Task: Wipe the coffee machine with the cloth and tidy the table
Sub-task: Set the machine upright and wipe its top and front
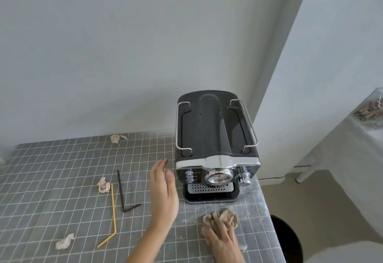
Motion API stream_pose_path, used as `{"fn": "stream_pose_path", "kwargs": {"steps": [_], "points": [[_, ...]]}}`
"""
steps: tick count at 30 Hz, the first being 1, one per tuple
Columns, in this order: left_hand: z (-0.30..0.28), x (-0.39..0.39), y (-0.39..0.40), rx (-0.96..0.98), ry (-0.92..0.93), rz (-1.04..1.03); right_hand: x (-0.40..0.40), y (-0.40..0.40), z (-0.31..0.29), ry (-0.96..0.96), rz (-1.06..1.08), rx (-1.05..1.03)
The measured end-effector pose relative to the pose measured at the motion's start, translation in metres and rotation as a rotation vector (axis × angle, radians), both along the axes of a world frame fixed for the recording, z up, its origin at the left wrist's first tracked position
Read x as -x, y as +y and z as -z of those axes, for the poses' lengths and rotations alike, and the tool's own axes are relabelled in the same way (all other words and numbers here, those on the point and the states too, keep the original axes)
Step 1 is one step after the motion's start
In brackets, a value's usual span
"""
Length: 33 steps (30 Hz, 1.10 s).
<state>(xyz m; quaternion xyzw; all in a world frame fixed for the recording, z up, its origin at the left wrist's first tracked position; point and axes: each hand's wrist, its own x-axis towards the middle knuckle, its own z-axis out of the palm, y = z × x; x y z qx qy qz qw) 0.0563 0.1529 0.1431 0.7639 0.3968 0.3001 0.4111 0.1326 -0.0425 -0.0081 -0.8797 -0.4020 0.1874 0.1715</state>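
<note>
Your right hand (pixel 222 234) is clamped on the cloth (pixel 227 217), pressing it to the bench (pixel 51 180); the coffee machine (pixel 215 138) stands just ahead of that hand, its long axis running away from you. Your left hand (pixel 163 194) hovers flat and empty beside the machine's left flank, the nearer one to steady it.

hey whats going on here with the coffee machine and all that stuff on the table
A person is about to wipe the black coffee machine. Their right hand presses on a beige cloth lying on the checked table in front of the machine, while the left hand hovers open beside it. Tidying is not yet done: crumpled paper scraps, a yellow straw and a dark straw lie scattered to the left.
</note>
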Motion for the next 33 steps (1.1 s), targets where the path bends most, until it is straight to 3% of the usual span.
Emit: {"fn": "stream_pose_path", "kwargs": {"steps": [4, 5, 8, 12, 15, 18, 23, 27, 33], "points": [[-0.012, -0.009, -0.013, -0.052, -0.119, 0.057, -0.034, -0.021, -0.049, 0.029, -0.014, -0.242], [-0.013, -0.010, -0.013, -0.060, -0.147, 0.065, -0.030, -0.021, -0.082, 0.012, -0.022, -0.304], [-0.012, -0.009, -0.014, -0.069, -0.146, 0.082, -0.030, -0.022, -0.181, 0.212, -0.009, -0.393], [-0.016, -0.007, -0.015, -0.178, -0.140, 0.062, -0.067, -0.012, -0.306, 0.167, 0.014, -0.605], [-0.019, -0.007, -0.013, -0.240, -0.140, 0.040, -0.111, 0.034, -0.357, 0.201, 0.148, -0.830], [-0.020, -0.005, -0.012, -0.281, -0.132, 0.036, -0.163, 0.103, -0.361, 0.099, 0.183, -0.760], [-0.021, -0.001, -0.005, -0.328, -0.088, 0.038, -0.188, 0.206, -0.281, -0.108, 0.032, -0.277], [-0.022, -0.001, -0.005, -0.369, -0.048, 0.028, -0.175, 0.213, -0.255, -0.231, 0.060, -0.285], [-0.021, -0.002, -0.008, -0.394, -0.027, 0.002, -0.139, 0.176, -0.252, -0.345, -0.219, -0.310]]}}
